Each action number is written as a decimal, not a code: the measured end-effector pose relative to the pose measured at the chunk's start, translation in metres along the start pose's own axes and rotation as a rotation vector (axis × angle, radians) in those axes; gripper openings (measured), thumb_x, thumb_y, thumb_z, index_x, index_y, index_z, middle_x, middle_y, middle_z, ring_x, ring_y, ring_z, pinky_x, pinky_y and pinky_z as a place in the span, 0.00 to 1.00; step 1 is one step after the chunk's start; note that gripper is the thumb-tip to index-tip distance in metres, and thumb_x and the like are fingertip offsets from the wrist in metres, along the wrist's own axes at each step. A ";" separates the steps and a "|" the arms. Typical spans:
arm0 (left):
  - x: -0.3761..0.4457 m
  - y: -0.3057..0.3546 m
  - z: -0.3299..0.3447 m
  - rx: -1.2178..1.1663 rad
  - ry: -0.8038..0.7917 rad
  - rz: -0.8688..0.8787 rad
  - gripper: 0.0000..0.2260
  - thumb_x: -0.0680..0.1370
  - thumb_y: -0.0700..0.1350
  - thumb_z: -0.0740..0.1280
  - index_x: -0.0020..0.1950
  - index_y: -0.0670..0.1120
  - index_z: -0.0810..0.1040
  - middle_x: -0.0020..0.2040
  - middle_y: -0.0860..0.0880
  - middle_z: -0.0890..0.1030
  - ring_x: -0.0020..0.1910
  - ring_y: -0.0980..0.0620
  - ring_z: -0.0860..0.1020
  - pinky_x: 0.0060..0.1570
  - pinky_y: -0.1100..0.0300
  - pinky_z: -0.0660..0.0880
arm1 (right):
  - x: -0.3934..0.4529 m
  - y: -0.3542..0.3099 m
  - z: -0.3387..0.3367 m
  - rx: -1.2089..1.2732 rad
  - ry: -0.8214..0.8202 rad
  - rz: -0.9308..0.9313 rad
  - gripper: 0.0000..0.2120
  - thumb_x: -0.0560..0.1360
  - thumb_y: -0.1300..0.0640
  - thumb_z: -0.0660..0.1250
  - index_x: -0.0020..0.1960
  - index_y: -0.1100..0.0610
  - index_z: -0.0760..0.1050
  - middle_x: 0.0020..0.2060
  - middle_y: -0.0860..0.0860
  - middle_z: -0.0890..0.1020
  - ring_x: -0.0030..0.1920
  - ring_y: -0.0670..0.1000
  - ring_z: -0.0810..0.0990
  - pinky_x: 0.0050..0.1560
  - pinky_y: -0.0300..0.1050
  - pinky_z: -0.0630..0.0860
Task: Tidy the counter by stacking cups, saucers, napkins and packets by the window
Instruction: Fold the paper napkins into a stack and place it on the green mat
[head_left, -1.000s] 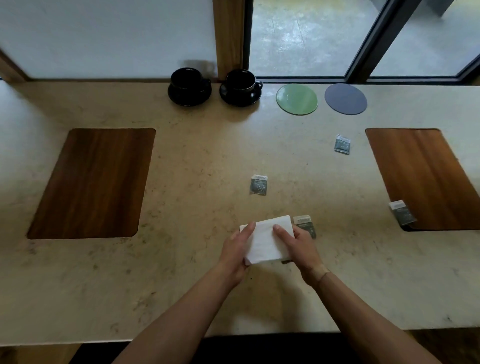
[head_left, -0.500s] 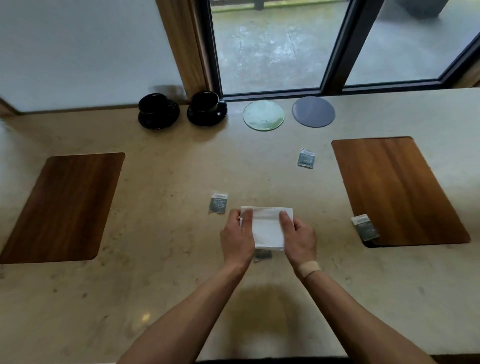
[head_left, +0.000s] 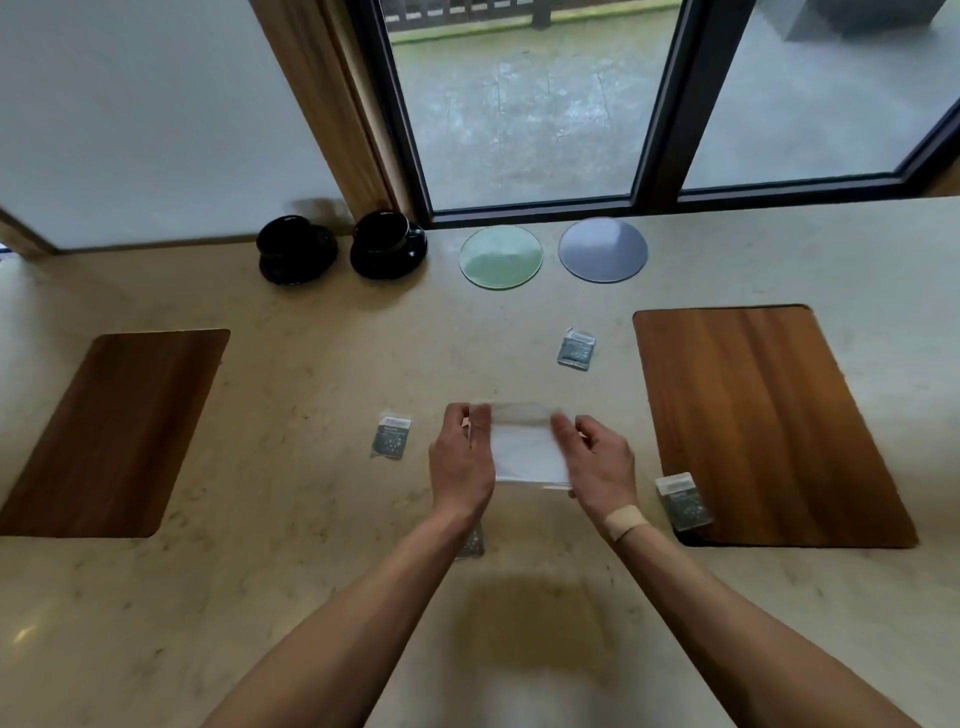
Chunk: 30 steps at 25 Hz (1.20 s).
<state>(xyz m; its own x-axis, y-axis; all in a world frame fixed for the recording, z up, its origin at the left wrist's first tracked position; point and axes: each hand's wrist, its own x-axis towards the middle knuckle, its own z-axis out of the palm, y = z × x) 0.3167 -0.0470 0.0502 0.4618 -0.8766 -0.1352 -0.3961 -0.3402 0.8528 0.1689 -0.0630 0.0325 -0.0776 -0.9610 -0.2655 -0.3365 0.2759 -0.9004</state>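
Observation:
A white folded napkin stack is held above the middle of the beige counter, my left hand on its left edge and my right hand on its right edge. Its far edge is blurred. Grey-green packets lie around it: one at the left, one further back to the right, one on the corner of the right wooden inlay, and one partly hidden under my left forearm. Two black cups on black saucers stand by the window.
A green round coaster and a grey round coaster lie by the window frame. Dark wooden inlays sit in the counter at the left and the right. A wooden post rises behind the cups.
Both hands have lifted the napkin stack off the counter and carried it away from me, past the packet that lay beside it. The view has tilted up toward the window.

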 end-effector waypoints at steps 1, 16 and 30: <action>0.006 0.004 0.001 -0.016 -0.011 -0.014 0.13 0.81 0.58 0.57 0.50 0.50 0.73 0.41 0.52 0.79 0.39 0.51 0.79 0.36 0.53 0.75 | 0.007 -0.004 -0.003 -0.011 -0.012 -0.003 0.21 0.76 0.38 0.63 0.36 0.55 0.74 0.30 0.51 0.77 0.33 0.53 0.77 0.33 0.57 0.78; 0.163 0.015 0.012 -0.280 -0.223 -0.164 0.05 0.78 0.41 0.65 0.45 0.43 0.79 0.35 0.48 0.77 0.28 0.53 0.70 0.26 0.61 0.66 | 0.159 -0.054 0.022 -0.085 0.075 -0.007 0.14 0.77 0.45 0.65 0.38 0.52 0.78 0.29 0.48 0.78 0.29 0.52 0.76 0.34 0.54 0.78; 0.347 0.003 0.078 -0.110 -0.137 -0.126 0.07 0.77 0.48 0.66 0.48 0.47 0.81 0.43 0.51 0.82 0.43 0.52 0.77 0.45 0.58 0.73 | 0.325 -0.059 0.061 -0.238 0.009 -0.037 0.06 0.78 0.51 0.66 0.52 0.51 0.78 0.33 0.48 0.82 0.31 0.49 0.82 0.38 0.42 0.76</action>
<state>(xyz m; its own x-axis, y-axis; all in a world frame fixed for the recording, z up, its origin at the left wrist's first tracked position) 0.4137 -0.3784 -0.0338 0.3875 -0.8700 -0.3049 -0.2497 -0.4174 0.8737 0.2205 -0.3903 -0.0218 -0.0691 -0.9707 -0.2299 -0.5507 0.2293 -0.8026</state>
